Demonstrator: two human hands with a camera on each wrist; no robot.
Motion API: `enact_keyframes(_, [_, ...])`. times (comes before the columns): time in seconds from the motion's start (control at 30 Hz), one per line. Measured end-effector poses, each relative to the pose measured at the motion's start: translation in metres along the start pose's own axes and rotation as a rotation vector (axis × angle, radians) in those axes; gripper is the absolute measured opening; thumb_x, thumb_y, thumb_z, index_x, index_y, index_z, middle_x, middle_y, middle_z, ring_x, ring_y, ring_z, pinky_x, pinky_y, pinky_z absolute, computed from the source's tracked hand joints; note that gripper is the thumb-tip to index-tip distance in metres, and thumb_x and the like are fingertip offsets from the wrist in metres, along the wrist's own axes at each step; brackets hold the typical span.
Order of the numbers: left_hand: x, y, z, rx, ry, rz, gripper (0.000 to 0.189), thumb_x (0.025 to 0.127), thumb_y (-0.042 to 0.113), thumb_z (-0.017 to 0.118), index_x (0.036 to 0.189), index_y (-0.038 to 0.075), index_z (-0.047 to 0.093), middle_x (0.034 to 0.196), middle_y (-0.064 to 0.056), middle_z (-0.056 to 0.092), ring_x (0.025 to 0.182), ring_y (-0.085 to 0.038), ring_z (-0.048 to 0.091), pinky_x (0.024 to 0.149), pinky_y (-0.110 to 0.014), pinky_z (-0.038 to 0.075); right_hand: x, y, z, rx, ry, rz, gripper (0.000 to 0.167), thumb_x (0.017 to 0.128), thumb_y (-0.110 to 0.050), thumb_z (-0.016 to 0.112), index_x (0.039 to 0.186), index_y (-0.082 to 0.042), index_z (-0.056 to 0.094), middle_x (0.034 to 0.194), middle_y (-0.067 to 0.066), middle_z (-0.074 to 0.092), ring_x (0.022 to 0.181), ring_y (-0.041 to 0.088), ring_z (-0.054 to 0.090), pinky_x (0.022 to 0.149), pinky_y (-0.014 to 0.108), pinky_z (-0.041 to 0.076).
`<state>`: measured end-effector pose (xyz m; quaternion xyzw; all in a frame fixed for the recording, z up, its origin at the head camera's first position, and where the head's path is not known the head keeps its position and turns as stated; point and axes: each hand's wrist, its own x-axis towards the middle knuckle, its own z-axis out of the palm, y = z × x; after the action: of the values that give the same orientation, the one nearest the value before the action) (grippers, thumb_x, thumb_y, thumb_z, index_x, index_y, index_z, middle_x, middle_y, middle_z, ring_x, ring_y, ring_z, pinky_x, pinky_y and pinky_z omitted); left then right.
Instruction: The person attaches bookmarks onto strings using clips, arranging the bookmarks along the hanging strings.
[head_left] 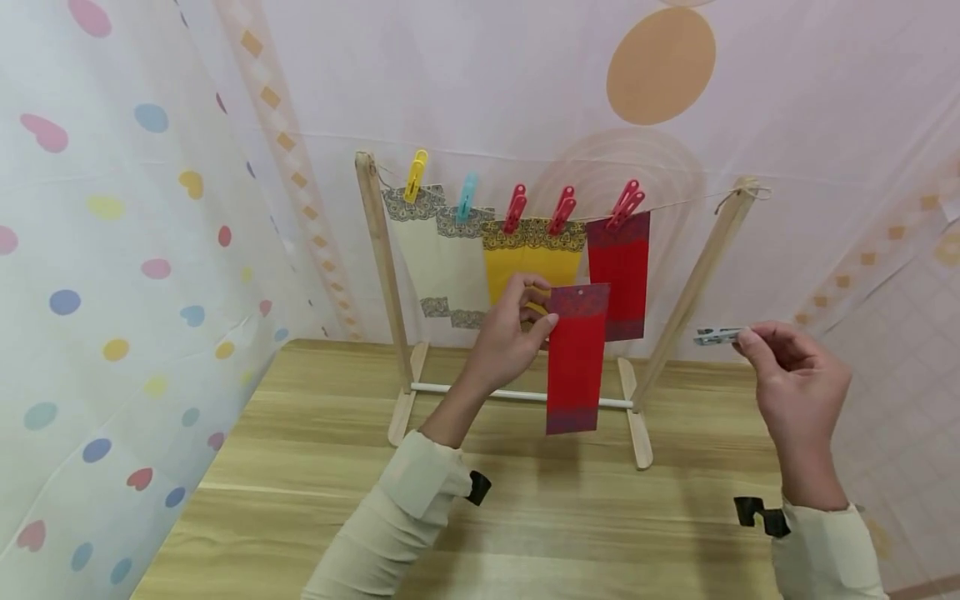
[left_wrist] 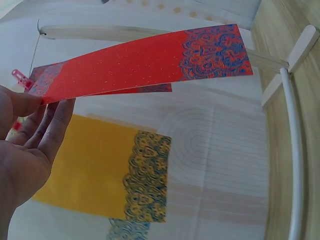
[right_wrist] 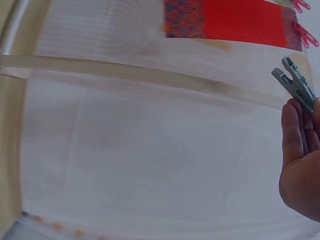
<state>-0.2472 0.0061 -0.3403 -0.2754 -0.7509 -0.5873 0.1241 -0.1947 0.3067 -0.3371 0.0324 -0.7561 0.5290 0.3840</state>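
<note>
My left hand (head_left: pixel 513 337) pinches a red card (head_left: pixel 576 367) with purple patterned ends by its upper left edge, in front of a string rack. To the right of the rack, my right hand (head_left: pixel 798 379) holds a grey-blue clothespin (head_left: pixel 717 336) between thumb and fingers, its tip pointing left. Behind the left hand, a yellow card (head_left: pixel 536 262) with a dark lace band hangs from the string (head_left: pixel 686 202). Beside it, another red card (head_left: pixel 622 275) hangs by red clothespins (head_left: pixel 626 204). In the right wrist view, the held clothespin (right_wrist: pixel 296 82) has its two prongs apart.
Wooden posts (head_left: pixel 697 287) carry the string, with a white bar (head_left: pixel 517 395) low between them. Pale cards (head_left: pixel 435 254) hang at left under a yellow clothespin (head_left: pixel 416 175) and a light blue one (head_left: pixel 467 197). The rack stands on a wood-grain table (head_left: pixel 315 467) before patterned curtains (head_left: pixel 142 275).
</note>
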Motion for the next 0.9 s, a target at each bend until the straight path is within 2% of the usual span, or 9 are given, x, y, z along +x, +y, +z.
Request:
enact_keyframes(0.13, [0.01, 0.006, 0.004, 0.016, -0.005, 0.003, 0.032, 0.1, -0.001, 0.06, 0.127, 0.005, 0.044, 0.114, -0.014, 0.059, 0.092, -0.022, 0.064, 0.073, -0.031, 0.059, 0.011, -0.011, 0.001, 0.013, 0.009, -0.007, 0.017, 0.091, -0.001, 0.074, 0.096, 0.015, 0.071, 0.077, -0.017, 0.07, 0.063, -0.001, 0.064, 0.056, 0.009, 0.047])
enact_keyframes(0.23, [0.017, 0.011, 0.007, 0.022, -0.006, 0.007, 0.033, 0.099, -0.001, 0.061, 0.127, 0.006, 0.045, 0.113, -0.013, 0.06, 0.093, -0.022, 0.064, 0.075, -0.03, 0.058, 0.02, -0.019, 0.003, 0.011, 0.01, -0.024, 0.017, 0.092, -0.002, 0.073, 0.096, 0.013, 0.071, 0.077, -0.017, 0.07, 0.058, -0.001, 0.061, 0.044, 0.012, 0.04])
enact_keyframes(0.37, [0.026, 0.018, 0.012, 0.038, -0.008, 0.023, 0.035, 0.098, -0.001, 0.062, 0.128, 0.006, 0.045, 0.113, -0.013, 0.061, 0.095, -0.021, 0.063, 0.078, -0.029, 0.058, 0.033, -0.03, 0.005, 0.02, 0.014, -0.053, 0.013, 0.091, -0.001, 0.073, 0.096, 0.011, 0.072, 0.079, -0.014, 0.071, 0.065, 0.002, 0.065, 0.053, 0.011, 0.047])
enact_keyframes(0.47, [0.032, 0.021, 0.015, 0.051, -0.013, 0.033, 0.035, 0.099, 0.0, 0.062, 0.128, 0.006, 0.045, 0.112, -0.013, 0.061, 0.093, -0.021, 0.065, 0.075, -0.027, 0.058, 0.044, -0.039, 0.006, 0.037, 0.016, -0.081, 0.012, 0.09, 0.001, 0.074, 0.096, 0.012, 0.072, 0.08, -0.011, 0.071, 0.069, 0.003, 0.067, 0.063, 0.011, 0.048])
enact_keyframes(0.63, [0.041, 0.026, 0.02, 0.072, -0.015, 0.045, 0.035, 0.099, 0.0, 0.062, 0.128, 0.006, 0.045, 0.11, -0.013, 0.06, 0.089, -0.022, 0.067, 0.07, -0.025, 0.058, 0.06, -0.052, 0.008, 0.088, 0.005, -0.112, 0.012, 0.088, 0.004, 0.075, 0.095, 0.012, 0.072, 0.081, -0.008, 0.071, 0.07, 0.003, 0.067, 0.063, 0.013, 0.047])
enact_keyframes(0.83, [0.055, 0.033, 0.024, 0.106, -0.004, 0.077, 0.033, 0.099, 0.001, 0.061, 0.127, 0.006, 0.045, 0.107, -0.013, 0.058, 0.089, -0.023, 0.066, 0.071, -0.025, 0.057, 0.076, -0.063, 0.016, 0.159, -0.013, -0.146, 0.009, 0.086, 0.006, 0.074, 0.092, 0.012, 0.072, 0.079, -0.006, 0.071, 0.068, 0.006, 0.064, 0.063, 0.015, 0.046])
enact_keyframes(0.9, [0.059, 0.035, 0.025, 0.116, 0.009, 0.088, 0.033, 0.099, 0.001, 0.061, 0.128, 0.006, 0.045, 0.107, -0.013, 0.058, 0.091, -0.023, 0.065, 0.073, -0.025, 0.057, 0.081, -0.066, 0.02, 0.153, -0.025, -0.17, 0.01, 0.087, 0.005, 0.074, 0.093, 0.013, 0.071, 0.079, -0.008, 0.07, 0.067, 0.005, 0.063, 0.063, 0.016, 0.045])
